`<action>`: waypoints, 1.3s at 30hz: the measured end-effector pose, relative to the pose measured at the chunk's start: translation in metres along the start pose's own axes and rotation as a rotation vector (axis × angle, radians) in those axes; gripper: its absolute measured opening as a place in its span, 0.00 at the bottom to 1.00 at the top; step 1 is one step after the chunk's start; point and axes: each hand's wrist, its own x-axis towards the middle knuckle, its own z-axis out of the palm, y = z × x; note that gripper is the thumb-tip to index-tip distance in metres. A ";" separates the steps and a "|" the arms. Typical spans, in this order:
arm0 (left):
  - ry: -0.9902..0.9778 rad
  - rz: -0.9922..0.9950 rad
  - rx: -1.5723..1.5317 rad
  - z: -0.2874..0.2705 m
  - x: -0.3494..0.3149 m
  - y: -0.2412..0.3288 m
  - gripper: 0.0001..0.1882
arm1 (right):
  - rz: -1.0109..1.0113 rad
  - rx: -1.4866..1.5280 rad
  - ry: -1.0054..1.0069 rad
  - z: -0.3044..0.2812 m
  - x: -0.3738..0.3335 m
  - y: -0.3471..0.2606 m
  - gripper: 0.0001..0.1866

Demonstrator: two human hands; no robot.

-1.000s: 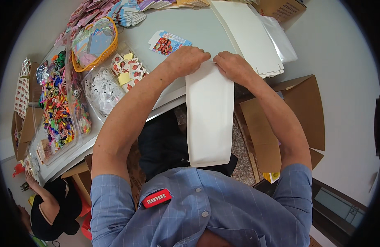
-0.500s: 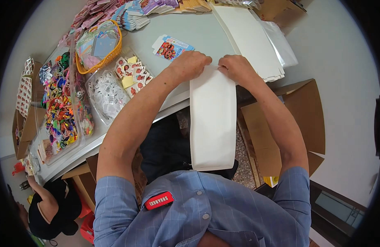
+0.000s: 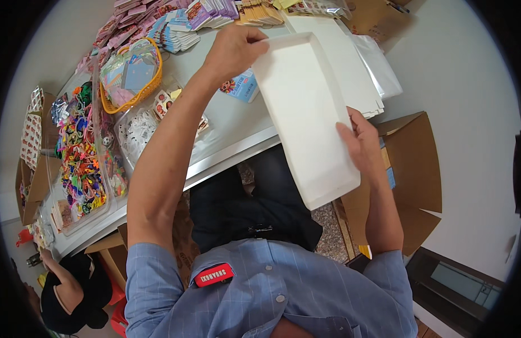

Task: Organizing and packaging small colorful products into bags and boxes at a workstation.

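A long white shallow cardboard tray with raised side walls tilts across the table's front edge, its open face toward me. My left hand pinches its far left corner, with the thumb at the rim. Along the tray's right wall my right hand is closed, thumb inside and fingers behind. Partly covered by the tray, a blue printed small box lies on the table. Beyond it is a stack of flat white card sheets.
At left are a yellow basket of cards, a clear bin of colourful trinkets and a bag of small white pieces. Piled packets line the far edge. An open cardboard box stands right; another person is at lower left.
The white tray has turned from its closed side to its open face and moved up and tilted. My left hand has shifted farther away; my right hand has slid down to the tray's side.
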 end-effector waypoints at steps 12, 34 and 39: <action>0.500 -0.145 0.132 -0.061 -0.055 0.031 0.29 | -0.098 -0.918 -0.011 -0.142 0.198 0.080 0.16; 0.391 -0.348 -0.344 0.013 -0.181 0.044 0.10 | -0.025 -0.797 -0.404 0.190 0.193 -0.034 0.52; 0.437 -0.180 -0.261 -0.002 -0.180 0.034 0.10 | 0.007 -0.960 -0.412 0.192 0.184 -0.055 0.46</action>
